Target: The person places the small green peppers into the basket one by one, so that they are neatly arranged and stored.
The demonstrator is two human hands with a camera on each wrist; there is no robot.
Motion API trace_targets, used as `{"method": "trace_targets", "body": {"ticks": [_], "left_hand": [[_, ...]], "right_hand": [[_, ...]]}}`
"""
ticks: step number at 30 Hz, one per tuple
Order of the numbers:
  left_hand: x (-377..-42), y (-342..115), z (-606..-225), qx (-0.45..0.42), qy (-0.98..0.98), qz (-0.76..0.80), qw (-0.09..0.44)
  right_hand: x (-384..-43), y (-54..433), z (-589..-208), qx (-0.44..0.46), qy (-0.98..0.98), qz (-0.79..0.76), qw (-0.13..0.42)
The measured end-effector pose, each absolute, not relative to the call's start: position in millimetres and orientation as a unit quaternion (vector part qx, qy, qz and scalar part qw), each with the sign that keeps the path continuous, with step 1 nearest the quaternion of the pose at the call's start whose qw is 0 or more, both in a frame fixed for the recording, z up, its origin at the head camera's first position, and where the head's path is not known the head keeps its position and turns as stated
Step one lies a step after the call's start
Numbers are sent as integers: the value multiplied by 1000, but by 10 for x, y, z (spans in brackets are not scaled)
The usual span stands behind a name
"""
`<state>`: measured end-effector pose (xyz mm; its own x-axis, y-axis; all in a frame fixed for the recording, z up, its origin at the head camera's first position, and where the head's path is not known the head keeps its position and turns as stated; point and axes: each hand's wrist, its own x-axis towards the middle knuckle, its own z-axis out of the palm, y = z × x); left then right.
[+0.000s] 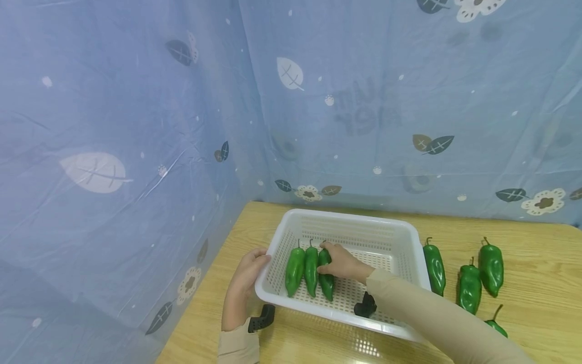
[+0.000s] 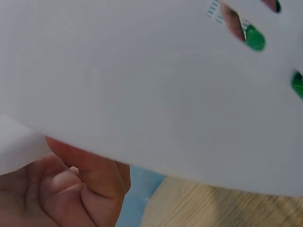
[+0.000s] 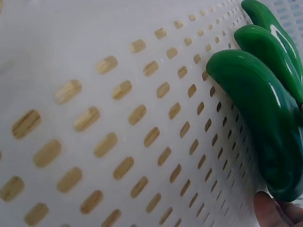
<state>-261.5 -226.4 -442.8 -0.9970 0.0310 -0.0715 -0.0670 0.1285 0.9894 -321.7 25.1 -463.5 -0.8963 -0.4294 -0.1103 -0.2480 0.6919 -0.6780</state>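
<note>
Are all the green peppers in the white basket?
No, four green peppers lie on the table beside the white basket.

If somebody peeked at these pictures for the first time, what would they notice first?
Probably the white basket, where three shiny green peppers lie side by side near its left end. The right hand holds the rightmost pepper, and the left hand grips the basket's left rim. Four more peppers lie on the table, right of the basket.
</note>
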Motion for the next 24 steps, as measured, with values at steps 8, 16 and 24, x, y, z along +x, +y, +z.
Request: {"method": "trace_targets", "body": {"ticks": [8, 16, 24], "left_hand": [[-2648, -2280, -4500, -12, 751, 659, 37], [-2662, -2276, -4504, -12, 749, 662, 39], [-2641, -2274, -4493, -12, 755, 655, 33]], "right_hand": [[-3261, 293, -4573, -184, 912, -349, 114], [-3314, 369, -4443, -160, 900, -388, 113], [-3349, 439, -4197, -152, 875, -447, 109]]}}
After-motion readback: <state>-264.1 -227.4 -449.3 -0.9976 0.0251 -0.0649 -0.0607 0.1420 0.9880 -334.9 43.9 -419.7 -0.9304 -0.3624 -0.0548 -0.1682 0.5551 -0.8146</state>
